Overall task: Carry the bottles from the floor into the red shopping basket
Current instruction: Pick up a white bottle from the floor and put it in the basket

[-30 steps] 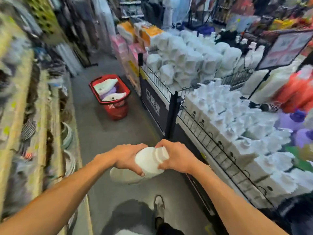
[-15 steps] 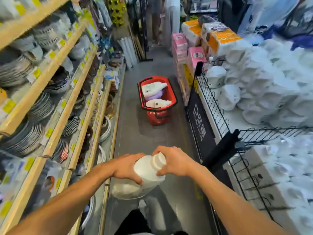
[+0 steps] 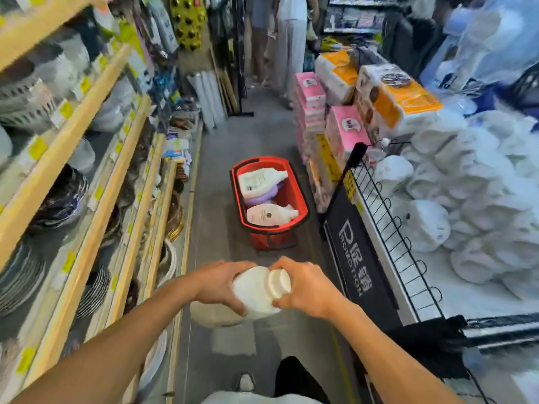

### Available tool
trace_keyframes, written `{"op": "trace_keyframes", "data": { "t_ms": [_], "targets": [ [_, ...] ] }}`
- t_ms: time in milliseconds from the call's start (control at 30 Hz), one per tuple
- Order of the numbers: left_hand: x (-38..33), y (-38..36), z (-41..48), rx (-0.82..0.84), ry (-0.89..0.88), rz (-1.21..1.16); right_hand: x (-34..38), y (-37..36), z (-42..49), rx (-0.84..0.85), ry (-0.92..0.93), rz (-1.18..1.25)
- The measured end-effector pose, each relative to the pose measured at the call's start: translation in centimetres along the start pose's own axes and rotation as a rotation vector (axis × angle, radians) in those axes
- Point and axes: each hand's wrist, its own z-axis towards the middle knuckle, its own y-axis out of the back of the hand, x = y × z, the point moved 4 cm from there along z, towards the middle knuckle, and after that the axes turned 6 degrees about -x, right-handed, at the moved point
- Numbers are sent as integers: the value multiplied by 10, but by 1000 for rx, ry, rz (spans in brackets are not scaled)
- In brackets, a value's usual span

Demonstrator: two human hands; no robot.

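Two hands grip the white bottle (image 3: 256, 293): your left hand (image 3: 221, 282) curls round its body, your right hand (image 3: 306, 287) clasps the cap end, cap pointing right. The red shopping basket (image 3: 291, 191) lies dead ahead, farther up the aisle.

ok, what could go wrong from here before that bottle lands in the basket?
1. The right hand grips the white bottle around its cap while the left hand holds the body; a loose cap or a slip could drop it on the floor.
2. The red shopping basket already holds lying bottles, so this one may end up stacked and roll.
3. The aisle looks narrow: an elbow might catch the wire rack or the plate shelves.
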Motion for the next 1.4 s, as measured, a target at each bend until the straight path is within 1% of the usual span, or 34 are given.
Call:
{"op": "trace_keyframes", "data": {
  "t_ms": [233, 300, 400, 600, 700, 833, 967, 1067, 1167, 1300, 1400],
  "targets": [
    [46, 82, 131, 73, -39, 32, -33, 36, 137, -24, -55, 44],
    [55, 100, 167, 101, -40, 66, -46, 45, 173, -13, -52, 29],
    [68, 126, 220, 136, -67, 126, -65, 55, 219, -17, -108, 80],
    [96, 183, 309, 134, -109, 165, -90, 79, 317, -65, -139, 81],
    [122, 209, 352, 157, -126, 131, -97, 88, 369, -62, -165, 76],
    [165, 245, 419, 223, -179, 120, -100, 86, 442, -41, -273, 67],
    [205, 272, 475, 280, -257, 177, -96, 75, 498, -96, -378, 94],
    [224, 292, 506, 301, -299, 228, -89, 66, 526, -155, -515, 192],
    [235, 308, 544, 330, -373, 262, -89, 60, 550, -217, -607, 262],
    [240, 295, 595, 420, -422, 257, -114, 40, 571, -241, -750, 313],
    [245, 264, 636, 476, -434, 261, -155, 21, 587, -214, -799, 325]
  ]
}}
